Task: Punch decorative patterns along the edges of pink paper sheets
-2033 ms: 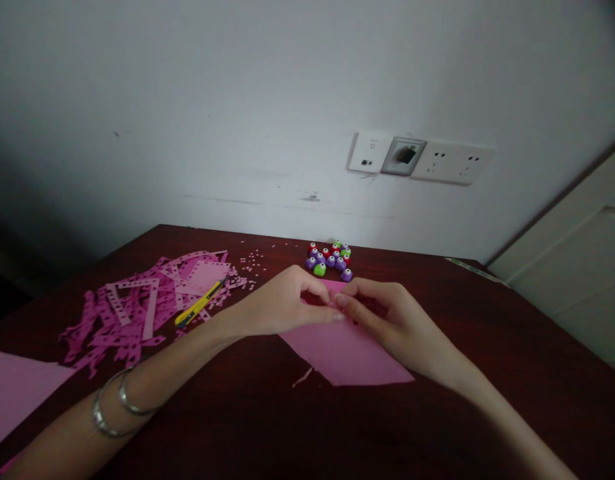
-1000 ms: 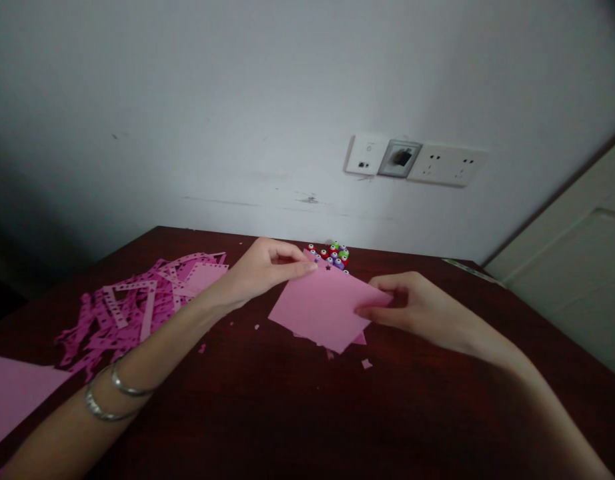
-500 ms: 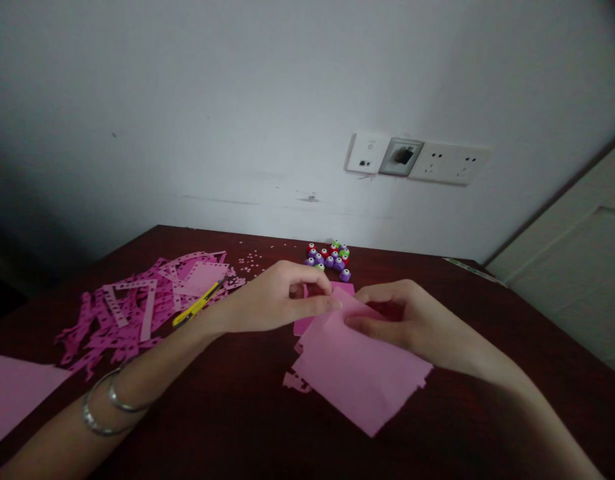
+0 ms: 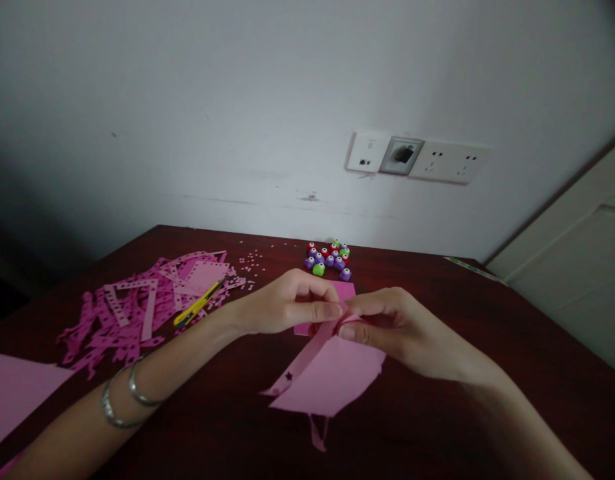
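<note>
Both hands meet over the middle of the table, pinching pink paper. My left hand holds a narrow strip with a star-shaped hole near its lower end. Between thumb and fingers, my right hand grips the wider pink sheet beside the strip. The two pieces come together at the fingertips, where the fingers hide whether they are still joined. A thin paper scrap hangs below the sheet. Under the fingers lies a darker pink paper stack, partly covered.
Cut, punched pink strips are heaped on the left, with a yellow utility knife against them. Tiny paper bits lie scattered behind. Several small coloured punches stand near the wall. A pink sheet rests at the left edge.
My hands have come closer together at the paper. The sheet has turned and tilted, and a strip with a star hole now stands apart along its left side.
</note>
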Demonstrator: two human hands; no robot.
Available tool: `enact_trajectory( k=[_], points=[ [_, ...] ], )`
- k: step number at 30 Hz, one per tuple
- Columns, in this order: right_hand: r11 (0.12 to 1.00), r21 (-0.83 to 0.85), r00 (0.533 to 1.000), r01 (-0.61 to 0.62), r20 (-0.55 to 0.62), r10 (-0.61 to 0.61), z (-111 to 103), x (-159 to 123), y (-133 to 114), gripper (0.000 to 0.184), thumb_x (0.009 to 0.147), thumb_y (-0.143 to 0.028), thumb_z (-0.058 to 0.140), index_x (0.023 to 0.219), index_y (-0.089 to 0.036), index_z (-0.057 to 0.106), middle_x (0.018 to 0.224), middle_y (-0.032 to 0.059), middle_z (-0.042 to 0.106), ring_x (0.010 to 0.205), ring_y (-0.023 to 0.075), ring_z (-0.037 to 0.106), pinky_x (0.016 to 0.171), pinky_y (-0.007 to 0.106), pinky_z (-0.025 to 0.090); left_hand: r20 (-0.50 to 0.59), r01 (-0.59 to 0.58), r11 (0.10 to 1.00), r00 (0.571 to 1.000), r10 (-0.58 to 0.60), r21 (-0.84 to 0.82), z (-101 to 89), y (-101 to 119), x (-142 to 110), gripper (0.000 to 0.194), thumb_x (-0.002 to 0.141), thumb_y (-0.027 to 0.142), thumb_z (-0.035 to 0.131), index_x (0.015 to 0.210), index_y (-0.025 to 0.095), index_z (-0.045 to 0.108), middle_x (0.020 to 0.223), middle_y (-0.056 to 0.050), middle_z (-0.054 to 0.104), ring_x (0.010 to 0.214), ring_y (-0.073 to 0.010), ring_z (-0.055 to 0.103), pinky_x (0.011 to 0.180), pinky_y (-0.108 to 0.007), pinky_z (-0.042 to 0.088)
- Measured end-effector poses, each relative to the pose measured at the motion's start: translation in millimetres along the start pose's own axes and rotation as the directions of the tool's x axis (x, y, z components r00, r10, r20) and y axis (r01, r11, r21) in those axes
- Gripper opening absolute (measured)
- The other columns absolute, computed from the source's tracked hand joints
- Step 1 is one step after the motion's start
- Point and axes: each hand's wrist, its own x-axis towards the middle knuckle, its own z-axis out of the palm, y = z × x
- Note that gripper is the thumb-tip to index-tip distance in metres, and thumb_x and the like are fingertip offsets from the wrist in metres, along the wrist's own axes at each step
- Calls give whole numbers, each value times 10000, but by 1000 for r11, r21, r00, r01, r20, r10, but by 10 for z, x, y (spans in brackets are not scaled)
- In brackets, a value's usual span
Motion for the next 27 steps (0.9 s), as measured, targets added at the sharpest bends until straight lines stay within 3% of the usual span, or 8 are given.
enact_trajectory(
  k=[3, 6, 9, 13, 17, 20, 27],
  points=[
    [1000, -5, 1000, -7, -9, 7, -2, -6, -14, 230, 812, -354, 578, 785, -143, 667, 644, -13, 555, 570, 82, 461, 500, 194, 376, 1, 28, 997, 1000, -28, -76, -9, -20, -2, 220, 813, 312, 546, 693, 128, 567, 644, 7, 519, 617, -87, 460, 576, -214, 369],
    [1000, -1, 999, -24, -43, 24, -27, 0, -19, 215, 784, -359, 609, 798, -155, 674, 675, -5, 593, 581, 85, 503, 501, 190, 399, -70, 45, 994, 996, -53, -102, -18, -30, 11, 231, 807, 325, 556, 688, 128, 567, 648, 0, 542, 612, -88, 486, 584, -217, 389],
    [997, 35, 996, -74, -46, 76, -61, 34, 25, 248, 714, -346, 682, 881, -163, 683, 742, 16, 643, 621, 104, 552, 521, 202, 428, -163, 63, 996, 984, -72, -65, -11, -40, 38, 236, 808, 332, 555, 686, 130, 566, 645, 5, 546, 613, -86, 502, 588, -214, 398],
    [990, 32, 989, -139, -36, 141, -77, 88, 113, 204, 679, -317, 706, 797, -151, 693, 666, 1, 639, 546, 87, 531, 479, 199, 399, -202, 86, 996, 976, -81, 18, 10, -70, 58, 240, 795, 355, 564, 707, 135, 591, 638, 23, 528, 594, -74, 469, 548, -194, 368],
    [990, -18, 988, -137, -73, 135, -79, 82, 121, 178, 680, -303, 700, 769, -149, 685, 630, -14, 614, 507, 73, 483, 452, 194, 360, -110, 127, 990, 987, -121, 53, -19, -96, 35, 259, 777, 385, 580, 721, 133, 609, 605, 37, 499, 545, -62, 422, 487, -183, 319],
    [990, -32, 990, -135, -34, 134, -80, 66, 100, 162, 680, -284, 701, 771, -152, 681, 626, -22, 592, 509, 67, 457, 456, 190, 337, -28, 120, 989, 993, -118, 87, -52, -97, 15, 273, 773, 388, 586, 700, 126, 615, 616, 23, 522, 554, -63, 433, 505, -187, 336],
    [986, -85, 989, -144, 28, 146, -18, 96, 130, 224, 692, -378, 684, 734, -158, 679, 552, -45, 476, 488, 64, 357, 457, 201, 294, -32, 89, 976, 996, -85, 200, -27, -81, 8, 246, 794, 371, 556, 754, 138, 624, 618, 24, 526, 544, -61, 437, 489, -177, 338]
  ],
)
